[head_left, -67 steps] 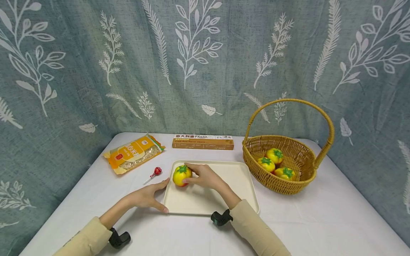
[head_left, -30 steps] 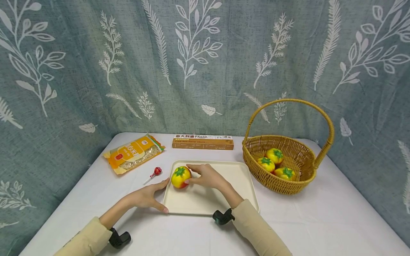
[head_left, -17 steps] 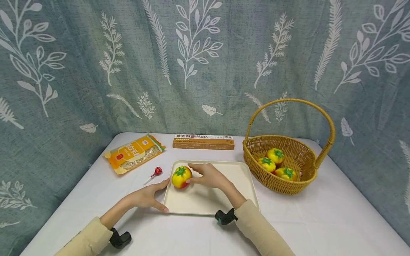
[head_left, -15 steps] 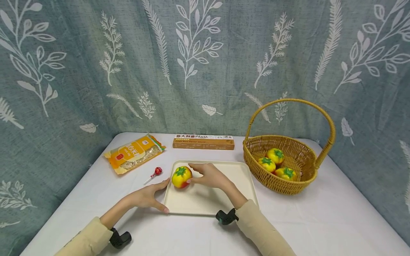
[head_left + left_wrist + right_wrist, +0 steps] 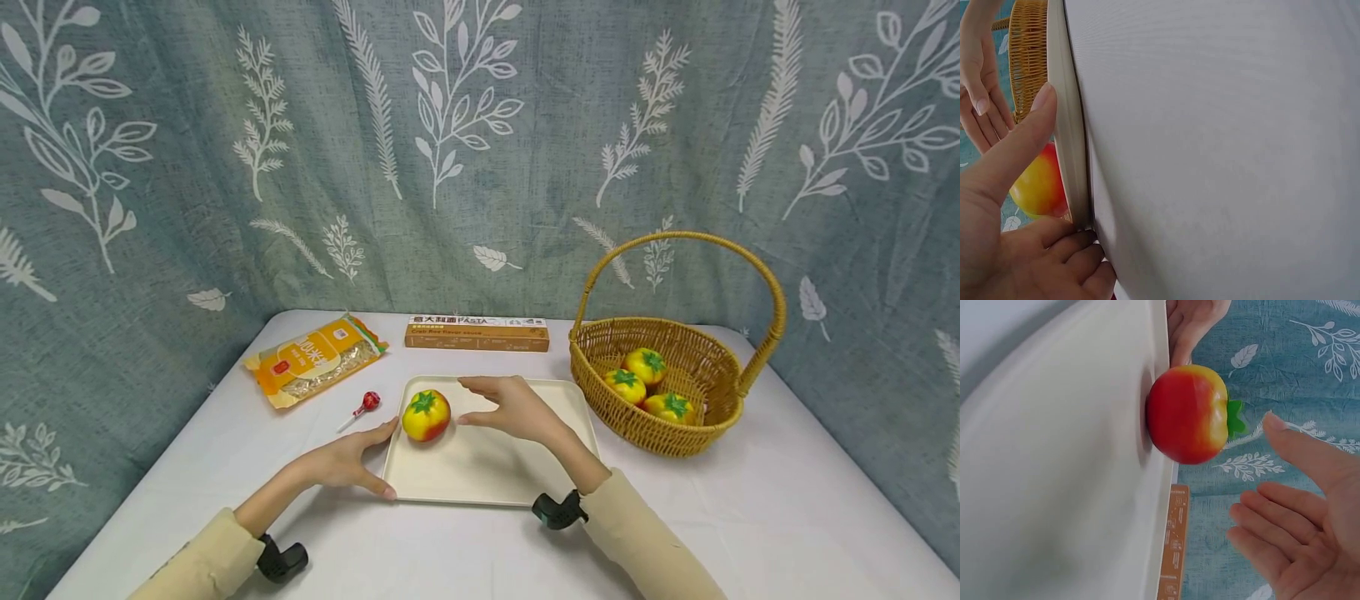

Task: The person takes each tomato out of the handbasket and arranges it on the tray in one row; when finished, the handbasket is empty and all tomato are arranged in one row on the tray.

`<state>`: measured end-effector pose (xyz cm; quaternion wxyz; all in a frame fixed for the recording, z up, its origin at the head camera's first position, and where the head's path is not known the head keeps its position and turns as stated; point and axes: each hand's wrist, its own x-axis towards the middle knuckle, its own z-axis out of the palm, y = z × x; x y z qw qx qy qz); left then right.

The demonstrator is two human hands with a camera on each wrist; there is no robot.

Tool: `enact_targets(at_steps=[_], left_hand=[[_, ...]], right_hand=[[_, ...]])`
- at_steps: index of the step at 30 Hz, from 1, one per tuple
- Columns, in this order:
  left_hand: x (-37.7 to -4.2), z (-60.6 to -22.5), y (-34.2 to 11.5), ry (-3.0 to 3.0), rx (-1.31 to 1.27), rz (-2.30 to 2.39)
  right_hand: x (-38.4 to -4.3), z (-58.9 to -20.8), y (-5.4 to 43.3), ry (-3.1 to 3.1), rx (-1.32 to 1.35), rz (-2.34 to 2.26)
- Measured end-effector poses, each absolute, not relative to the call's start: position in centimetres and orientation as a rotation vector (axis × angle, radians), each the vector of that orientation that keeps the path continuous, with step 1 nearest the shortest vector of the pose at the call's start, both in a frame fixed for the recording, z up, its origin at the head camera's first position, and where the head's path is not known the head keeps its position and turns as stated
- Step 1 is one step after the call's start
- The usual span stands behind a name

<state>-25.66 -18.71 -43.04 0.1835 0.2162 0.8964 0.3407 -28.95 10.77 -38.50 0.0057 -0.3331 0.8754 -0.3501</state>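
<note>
On the left part of the cream rectangular tray (image 5: 495, 477) sits a yellow-and-red fruit (image 5: 426, 415) with a green leafy top, resembling a persimmon. My right hand (image 5: 513, 408) is over the tray, just right of the fruit. A gap separates its spread thumb and fingers from the fruit, also visible in the right wrist view. My left hand (image 5: 345, 458) touches the tray's left edge, thumb by the near corner and fingers farther up the side. In the left wrist view, the thumb (image 5: 1022, 137) lies against the rim while the other fingertips meet the tray's edge lower down.
A wicker basket (image 5: 652, 437) with a tall handle stands right of the tray, with three similar fruits inside. A pasta box (image 5: 476, 335) lies behind the tray. An orange grain packet (image 5: 315, 358) and a red lollipop (image 5: 367, 402) lie on the left.
My right hand has let go of the fruit and drawn back to the right. The fruit shifted slightly left earlier and now stays put. My left hand keeps its place.
</note>
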Motion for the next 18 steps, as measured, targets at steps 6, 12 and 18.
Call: enact_targets(at_steps=[6,12,18], left_hand=[[-25.5,-42.8,-18.7,2.527,0.615,0.95],[-25.3,-42.5,-18.6,2.523,0.6,0.957],[-25.3,-42.5,-18.5,2.529,0.594,0.954]], right_hand=[[-28.5,-38.1,11.9,2.771,-1.016,-1.093],[-28.1,-37.5,13.1,2.768,-1.025,-1.112],[-27.9,-37.1,15.0,2.783,-0.997,-1.111]])
